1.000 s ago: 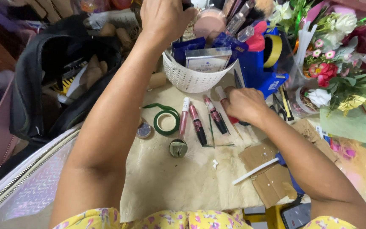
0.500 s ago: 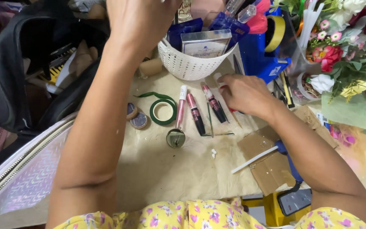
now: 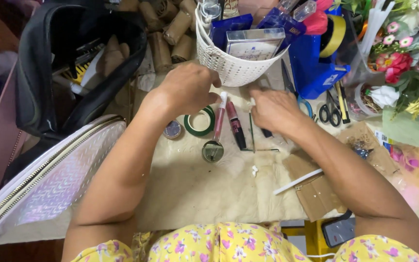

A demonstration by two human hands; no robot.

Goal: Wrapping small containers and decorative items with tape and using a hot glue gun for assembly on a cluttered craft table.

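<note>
My left hand point(image 3: 190, 90) hovers with curled fingers just below the white basket point(image 3: 219, 65), above a green tape roll point(image 3: 200, 122). Its palm faces down, so anything inside is hidden. My right hand point(image 3: 273, 109) lies on the paper-covered table point(image 3: 195, 189), closed over a dark cosmetic tube point(image 3: 266, 132) whose end sticks out beneath it. Between the hands lie a pink lip-gloss tube point(image 3: 219, 116), a dark red tube point(image 3: 236, 128) and a thin stick point(image 3: 251, 131). A small round compact point(image 3: 213, 151) sits in front of them.
A black bag point(image 3: 69, 63) and a shiny white zip pouch point(image 3: 49, 179) lie at left. A blue organiser point(image 3: 316, 68), scissors point(image 3: 328, 112) and flowers point(image 3: 398, 63) crowd the right. Cardboard point(image 3: 316, 191), a white stick point(image 3: 297, 182) and a phone point(image 3: 340, 232) lie near the front.
My left hand has come down from the top of the basket to the table beside the tape roll. My right hand stayed over the tubes. The view has tilted down.
</note>
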